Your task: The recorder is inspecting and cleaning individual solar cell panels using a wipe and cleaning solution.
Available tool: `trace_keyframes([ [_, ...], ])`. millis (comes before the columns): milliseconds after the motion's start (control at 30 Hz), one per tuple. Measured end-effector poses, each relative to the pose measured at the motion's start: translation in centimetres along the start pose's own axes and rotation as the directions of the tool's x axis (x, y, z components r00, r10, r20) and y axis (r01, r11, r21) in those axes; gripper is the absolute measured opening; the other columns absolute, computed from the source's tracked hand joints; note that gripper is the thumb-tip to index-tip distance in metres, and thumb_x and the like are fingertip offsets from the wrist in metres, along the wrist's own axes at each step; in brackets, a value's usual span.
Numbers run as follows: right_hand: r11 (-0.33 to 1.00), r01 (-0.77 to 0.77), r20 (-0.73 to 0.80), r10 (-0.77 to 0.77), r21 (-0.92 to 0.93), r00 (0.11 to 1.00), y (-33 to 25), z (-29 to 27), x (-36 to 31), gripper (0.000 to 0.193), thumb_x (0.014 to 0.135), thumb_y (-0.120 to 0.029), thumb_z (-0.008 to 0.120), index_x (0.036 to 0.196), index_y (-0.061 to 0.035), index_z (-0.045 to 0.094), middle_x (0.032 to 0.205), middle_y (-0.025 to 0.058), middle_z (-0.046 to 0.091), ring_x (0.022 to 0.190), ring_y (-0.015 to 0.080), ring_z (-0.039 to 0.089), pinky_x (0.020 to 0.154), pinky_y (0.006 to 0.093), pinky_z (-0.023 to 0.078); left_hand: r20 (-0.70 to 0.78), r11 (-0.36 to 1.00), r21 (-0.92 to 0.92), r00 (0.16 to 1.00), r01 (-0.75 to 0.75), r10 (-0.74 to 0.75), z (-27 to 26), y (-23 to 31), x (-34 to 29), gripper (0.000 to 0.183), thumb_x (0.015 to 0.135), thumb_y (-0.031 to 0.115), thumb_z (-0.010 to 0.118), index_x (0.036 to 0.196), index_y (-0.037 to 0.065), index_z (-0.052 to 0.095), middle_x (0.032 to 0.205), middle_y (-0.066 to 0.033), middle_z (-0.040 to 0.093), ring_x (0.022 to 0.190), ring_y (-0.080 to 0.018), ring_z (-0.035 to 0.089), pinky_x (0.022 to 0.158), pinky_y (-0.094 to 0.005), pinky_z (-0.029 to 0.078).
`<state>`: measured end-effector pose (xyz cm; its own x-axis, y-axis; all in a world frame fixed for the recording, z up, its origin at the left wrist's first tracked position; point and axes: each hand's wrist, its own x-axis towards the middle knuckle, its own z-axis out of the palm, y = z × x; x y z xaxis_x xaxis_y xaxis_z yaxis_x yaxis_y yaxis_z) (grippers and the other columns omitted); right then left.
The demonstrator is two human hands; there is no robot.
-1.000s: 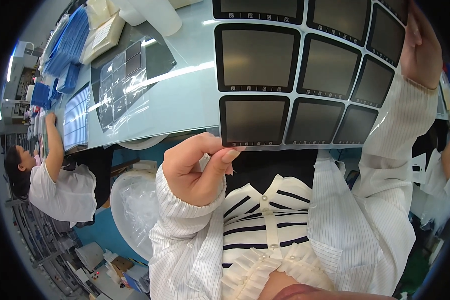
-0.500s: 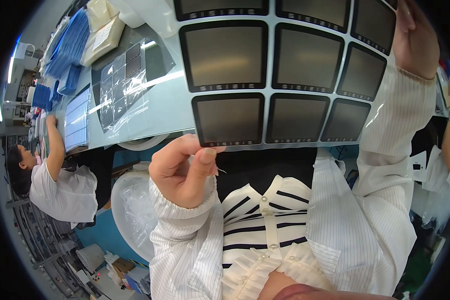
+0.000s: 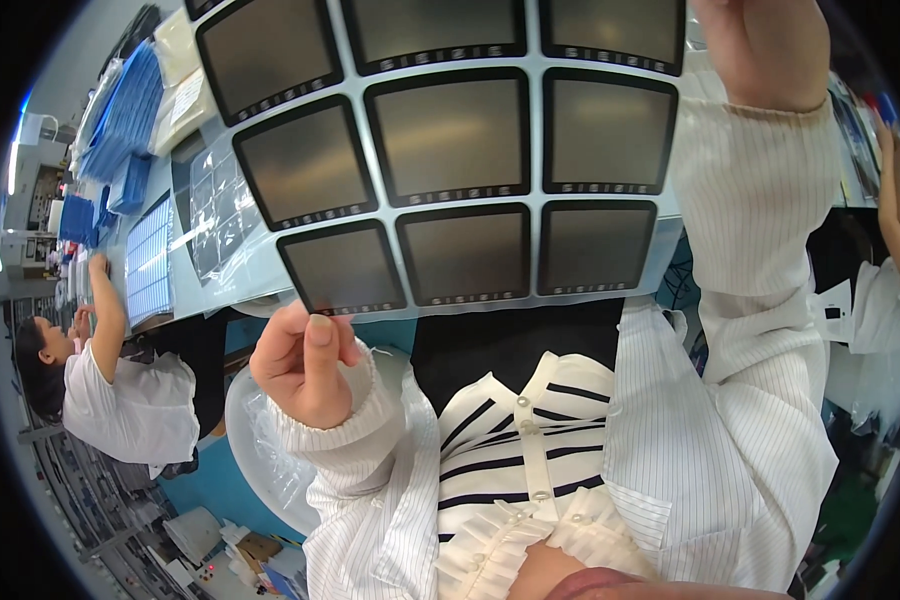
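Note:
A large thin sheet (image 3: 535,130) is held up flat in front of me. It bears rows of dark grey, glossy rectangles with black rounded borders and a strip of small marks along each lower border. My left hand (image 3: 310,365) pinches its lower left corner between thumb and fingers. At the upper right edge, my right hand (image 3: 770,50) grips the sheet; its fingertips are partly cut off by the top of the view. The sheet's top edge also lies out of view. Light reflects in bands across the dark rectangles.
Behind the sheet, the table (image 3: 240,285) carries clear plastic film (image 3: 215,205), a blue-striped sheet (image 3: 150,262) and stacks of blue sheets (image 3: 125,110). A white tub (image 3: 260,440) with clear scraps stands below its edge. One co-worker (image 3: 130,390) sits at left, another person's arm (image 3: 892,190) shows at right.
The sheet has shifted left and turned slightly, showing more of its left part. My left hand has moved left and a little down with its corner; my right hand has moved left and up.

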<state>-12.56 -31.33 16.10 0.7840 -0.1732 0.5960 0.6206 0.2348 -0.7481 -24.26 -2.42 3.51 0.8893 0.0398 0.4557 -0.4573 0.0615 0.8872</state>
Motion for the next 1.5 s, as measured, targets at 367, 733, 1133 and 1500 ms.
trace_keyframes([
  [367,1.0,-0.016,0.064,0.015,0.014,0.998,0.5,0.9,-0.3,0.018,0.088,-0.014,0.055,0.083,0.0014,0.062,0.049,-0.0027,0.049,0.037,0.0021,0.04,0.035,0.0148,0.028,0.057,0.993,-0.103,0.997,0.058,-0.052,-1.3,-0.3,-0.2,0.024,0.083,0.003,0.057,0.106,-0.004,0.055,0.086,-0.0113,0.063,0.062,-0.0104,0.058,0.058,-0.0212,0.046],
  [733,0.912,-0.406,0.135,0.41,-0.059,0.902,6.8,-4.8,-2.5,0.028,0.093,-0.014,0.047,0.114,0.0005,0.058,0.061,-0.0039,0.052,0.045,0.0004,0.033,0.047,0.0119,0.028,-0.032,0.91,-0.134,0.917,0.391,-0.399,0.8,-1.5,-0.3,0.037,0.089,0.009,0.05,0.123,-0.006,0.046,0.069,0.0041,0.048,0.053,-0.002,0.039,0.05,-0.0144,0.029],
  [1133,0.744,-0.643,0.013,0.656,-0.179,0.755,10.9,-8.1,-3.5,0.023,0.089,-0.014,0.054,0.103,0.0028,0.06,0.064,-0.003,0.057,0.041,-0.0005,0.035,0.039,0.0128,0.024,0.351,0.739,-0.263,0.775,0.62,-0.525,-0.6,-1.9,0.9,0.047,0.09,0.004,0.043,0.134,-0.003,0.03,0.062,0.0002,0.051,0.051,-0.0057,0.042,0.049,-0.0179,0.032],
  [1500,0.582,-0.766,0.091,0.808,-0.272,0.582,14.1,-7.7,-5.1,0.018,0.088,-0.015,0.055,0.08,0.0001,0.059,0.052,-0.0023,0.049,0.035,0.0021,0.039,0.034,0.0151,0.028,0.401,0.597,-0.221,0.63,0.771,-0.665,-2.5,-3.4,-0.1,0.051,0.091,0.006,0.041,0.138,-0.001,0.022,0.059,-0.0017,0.05,0.05,-0.0059,0.043,0.048,-0.0179,0.03],
])
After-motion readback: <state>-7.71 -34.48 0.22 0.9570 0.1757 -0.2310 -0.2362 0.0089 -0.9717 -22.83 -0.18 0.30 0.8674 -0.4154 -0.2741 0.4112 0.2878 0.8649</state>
